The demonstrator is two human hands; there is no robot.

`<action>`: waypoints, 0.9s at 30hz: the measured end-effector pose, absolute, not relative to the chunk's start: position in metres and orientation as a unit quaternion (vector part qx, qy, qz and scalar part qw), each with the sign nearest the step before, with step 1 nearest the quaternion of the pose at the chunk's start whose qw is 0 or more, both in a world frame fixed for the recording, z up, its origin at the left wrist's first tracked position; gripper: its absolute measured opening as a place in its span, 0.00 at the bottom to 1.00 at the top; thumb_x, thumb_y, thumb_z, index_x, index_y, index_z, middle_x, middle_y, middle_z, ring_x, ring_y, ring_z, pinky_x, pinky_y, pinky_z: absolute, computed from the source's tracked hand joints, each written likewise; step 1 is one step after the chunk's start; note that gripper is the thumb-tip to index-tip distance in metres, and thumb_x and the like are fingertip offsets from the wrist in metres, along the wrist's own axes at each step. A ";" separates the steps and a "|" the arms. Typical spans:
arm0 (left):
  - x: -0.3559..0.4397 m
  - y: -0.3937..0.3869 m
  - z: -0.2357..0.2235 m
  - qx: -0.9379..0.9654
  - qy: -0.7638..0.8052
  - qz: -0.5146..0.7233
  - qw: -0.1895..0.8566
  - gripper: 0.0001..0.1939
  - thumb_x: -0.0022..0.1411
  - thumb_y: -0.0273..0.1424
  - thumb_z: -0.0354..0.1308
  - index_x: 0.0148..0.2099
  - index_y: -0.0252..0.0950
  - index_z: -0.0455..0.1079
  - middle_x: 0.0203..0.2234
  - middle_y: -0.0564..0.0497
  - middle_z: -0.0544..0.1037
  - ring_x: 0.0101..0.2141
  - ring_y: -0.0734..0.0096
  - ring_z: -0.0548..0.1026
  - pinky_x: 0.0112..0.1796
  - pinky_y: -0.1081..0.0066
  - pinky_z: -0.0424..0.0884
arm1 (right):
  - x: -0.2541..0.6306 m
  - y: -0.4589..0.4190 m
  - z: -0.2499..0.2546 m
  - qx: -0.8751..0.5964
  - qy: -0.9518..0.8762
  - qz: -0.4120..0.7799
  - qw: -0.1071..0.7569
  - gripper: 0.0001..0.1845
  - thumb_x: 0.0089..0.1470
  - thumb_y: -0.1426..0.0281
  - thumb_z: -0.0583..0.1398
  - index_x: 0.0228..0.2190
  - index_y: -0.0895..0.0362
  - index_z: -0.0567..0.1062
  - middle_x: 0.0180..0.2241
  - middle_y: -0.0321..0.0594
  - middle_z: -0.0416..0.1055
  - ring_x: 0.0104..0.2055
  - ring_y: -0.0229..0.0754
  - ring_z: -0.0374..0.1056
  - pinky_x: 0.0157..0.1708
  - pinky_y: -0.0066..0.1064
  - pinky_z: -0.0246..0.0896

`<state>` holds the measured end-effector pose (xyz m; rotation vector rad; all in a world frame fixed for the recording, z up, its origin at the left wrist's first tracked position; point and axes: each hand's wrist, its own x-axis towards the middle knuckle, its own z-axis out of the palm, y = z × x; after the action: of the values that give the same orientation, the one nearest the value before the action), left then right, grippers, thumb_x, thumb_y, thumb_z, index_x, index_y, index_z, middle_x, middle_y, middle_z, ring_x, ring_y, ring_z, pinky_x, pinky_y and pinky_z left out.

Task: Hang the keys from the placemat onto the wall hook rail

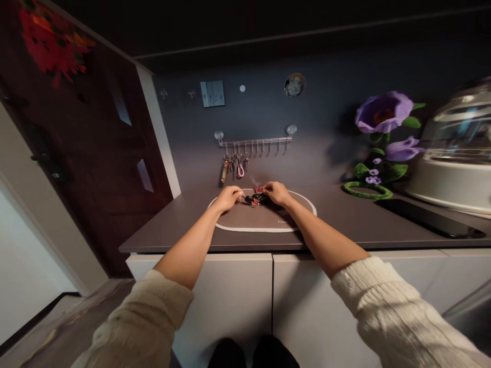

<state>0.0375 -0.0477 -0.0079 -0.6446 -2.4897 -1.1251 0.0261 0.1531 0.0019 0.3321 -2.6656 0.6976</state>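
A bunch of keys (pixel 253 200) with black and red pieces lies on a brown oval mat (pixel 238 223) with a white rim. My left hand (pixel 229 198) is closed in a pinch at the bunch's left side, at what looks like a key with a black head. My right hand (pixel 277 193) pinches the right side, close to a small red piece (pixel 258 189). Its fingertips partly hide what they hold. Both wrists rest low over the mat.
A clear hook rail (pixel 255 142) on the wall carries several keys and a pink strap (pixel 240 169) at its left. Purple artificial flowers (pixel 384 115), a black flat slab (pixel 427 217) and a white appliance with a clear dome (pixel 456 174) stand right. A dark door (pixel 95 128) is left.
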 end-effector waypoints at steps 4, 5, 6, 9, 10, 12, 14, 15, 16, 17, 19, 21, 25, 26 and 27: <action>0.039 -0.056 -0.010 -0.230 -0.868 -0.418 0.138 0.09 0.54 0.30 0.49 0.29 0.32 0.69 0.21 0.53 0.72 0.24 0.76 0.66 0.30 0.75 0.60 | 0.019 0.148 0.005 0.124 -0.955 0.216 0.160 0.12 0.51 0.67 0.55 0.34 0.58 0.76 0.35 0.43 0.74 0.36 0.40 0.68 0.32 0.24 0.54; 0.039 -0.056 -0.010 -0.230 -0.866 -0.423 0.136 0.09 0.54 0.30 0.49 0.28 0.32 0.69 0.21 0.53 0.72 0.24 0.77 0.66 0.30 0.75 0.60 | 0.017 0.146 0.006 0.123 -0.957 0.209 0.158 0.13 0.51 0.66 0.55 0.34 0.58 0.76 0.35 0.43 0.74 0.37 0.40 0.68 0.31 0.25 0.54; 0.039 -0.057 -0.011 -0.230 -0.864 -0.427 0.134 0.09 0.54 0.29 0.49 0.28 0.31 0.69 0.21 0.53 0.72 0.23 0.77 0.66 0.30 0.75 0.61 | 0.014 0.144 0.006 0.122 -0.959 0.203 0.155 0.13 0.50 0.65 0.55 0.34 0.58 0.76 0.35 0.44 0.74 0.36 0.41 0.68 0.31 0.25 0.54; 0.038 -0.058 -0.011 -0.226 -0.861 -0.438 0.130 0.08 0.53 0.29 0.50 0.27 0.31 0.68 0.20 0.52 0.71 0.23 0.76 0.66 0.30 0.74 0.61 | 0.009 0.138 0.007 0.111 -0.966 0.193 0.130 0.14 0.46 0.63 0.58 0.34 0.57 0.77 0.33 0.43 0.74 0.35 0.41 0.68 0.30 0.25 0.54; 0.038 -0.058 -0.011 -0.224 -0.860 -0.441 0.127 0.08 0.53 0.29 0.50 0.27 0.31 0.68 0.20 0.52 0.71 0.23 0.77 0.66 0.30 0.74 0.61 | 0.008 0.137 0.007 0.106 -0.968 0.192 0.120 0.14 0.45 0.62 0.59 0.33 0.57 0.77 0.33 0.42 0.74 0.34 0.40 0.68 0.29 0.25 0.54; 0.038 -0.058 -0.011 -0.218 -0.858 -0.449 0.123 0.08 0.53 0.29 0.50 0.26 0.31 0.68 0.20 0.53 0.71 0.23 0.77 0.65 0.29 0.75 0.60 | 0.007 0.135 0.005 0.097 -0.971 0.191 0.105 0.13 0.43 0.64 0.61 0.32 0.56 0.77 0.30 0.40 0.74 0.33 0.38 0.68 0.29 0.23 0.54; 0.039 -0.058 -0.010 -0.212 -0.855 -0.457 0.122 0.08 0.53 0.29 0.50 0.26 0.31 0.67 0.19 0.53 0.70 0.22 0.77 0.65 0.29 0.75 0.60 | 0.006 0.135 0.003 0.089 -0.971 0.196 0.103 0.11 0.41 0.66 0.61 0.30 0.56 0.78 0.28 0.39 0.73 0.32 0.37 0.68 0.28 0.22 0.54; 0.039 -0.057 -0.010 -0.210 -0.853 -0.462 0.122 0.08 0.53 0.29 0.50 0.26 0.32 0.67 0.19 0.53 0.70 0.22 0.78 0.64 0.28 0.75 0.60 | 0.006 0.135 0.002 0.087 -0.970 0.200 0.106 0.10 0.41 0.67 0.62 0.29 0.57 0.78 0.26 0.39 0.73 0.31 0.37 0.68 0.28 0.22 0.54; 0.039 -0.057 -0.009 -0.207 -0.851 -0.467 0.124 0.08 0.53 0.29 0.50 0.26 0.32 0.67 0.19 0.53 0.70 0.22 0.78 0.64 0.28 0.75 0.60 | 0.006 0.136 0.001 0.087 -0.969 0.206 0.110 0.09 0.41 0.68 0.61 0.27 0.57 0.78 0.25 0.38 0.72 0.31 0.37 0.67 0.27 0.22 0.53; 0.039 -0.057 -0.009 -0.205 -0.848 -0.473 0.126 0.08 0.53 0.29 0.50 0.26 0.32 0.67 0.19 0.54 0.70 0.22 0.78 0.65 0.28 0.75 0.59 | 0.007 0.137 0.000 0.090 -0.966 0.212 0.115 0.08 0.41 0.68 0.61 0.26 0.58 0.77 0.25 0.38 0.72 0.30 0.36 0.67 0.27 0.22 0.53; 0.039 -0.056 -0.009 -0.195 -0.841 -0.486 0.134 0.08 0.52 0.29 0.51 0.26 0.32 0.67 0.19 0.54 0.70 0.22 0.78 0.65 0.28 0.76 0.59 | 0.009 0.139 0.000 0.099 -0.961 0.228 0.125 0.05 0.41 0.70 0.61 0.23 0.58 0.77 0.23 0.38 0.71 0.28 0.36 0.66 0.26 0.22 0.53; 0.039 -0.055 -0.009 -0.181 -0.834 -0.502 0.142 0.07 0.52 0.29 0.52 0.26 0.32 0.67 0.19 0.54 0.71 0.22 0.78 0.64 0.28 0.76 0.58 | 0.012 0.140 0.000 0.106 -0.951 0.259 0.131 0.05 0.41 0.70 0.61 0.21 0.59 0.76 0.21 0.36 0.70 0.27 0.34 0.65 0.27 0.22 0.53; 0.041 -0.052 -0.007 -0.150 -0.811 -0.549 0.133 0.07 0.52 0.30 0.53 0.28 0.31 0.69 0.20 0.53 0.72 0.21 0.78 0.63 0.27 0.76 0.58 | 0.020 0.143 0.001 0.107 -0.918 0.360 0.125 0.07 0.42 0.69 0.60 0.21 0.61 0.75 0.19 0.35 0.69 0.24 0.33 0.63 0.27 0.22 0.54; 0.041 -0.052 -0.006 -0.144 -0.804 -0.562 0.129 0.07 0.52 0.30 0.53 0.29 0.31 0.69 0.20 0.53 0.73 0.21 0.78 0.64 0.28 0.75 0.59 | 0.021 0.144 0.002 0.106 -0.907 0.390 0.120 0.07 0.42 0.69 0.59 0.22 0.61 0.75 0.19 0.35 0.69 0.24 0.32 0.63 0.27 0.22 0.55; 0.042 -0.051 -0.005 -0.137 -0.797 -0.575 0.127 0.07 0.52 0.30 0.54 0.29 0.31 0.69 0.20 0.53 0.73 0.21 0.78 0.64 0.28 0.75 0.59 | 0.023 0.144 0.003 0.107 -0.895 0.419 0.113 0.07 0.42 0.69 0.59 0.22 0.61 0.74 0.19 0.35 0.69 0.24 0.32 0.63 0.28 0.22 0.55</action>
<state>0.0419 -0.0511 -0.0049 -0.3975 -2.3188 -1.6725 0.0226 0.1443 0.0026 0.3128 -2.6251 1.2302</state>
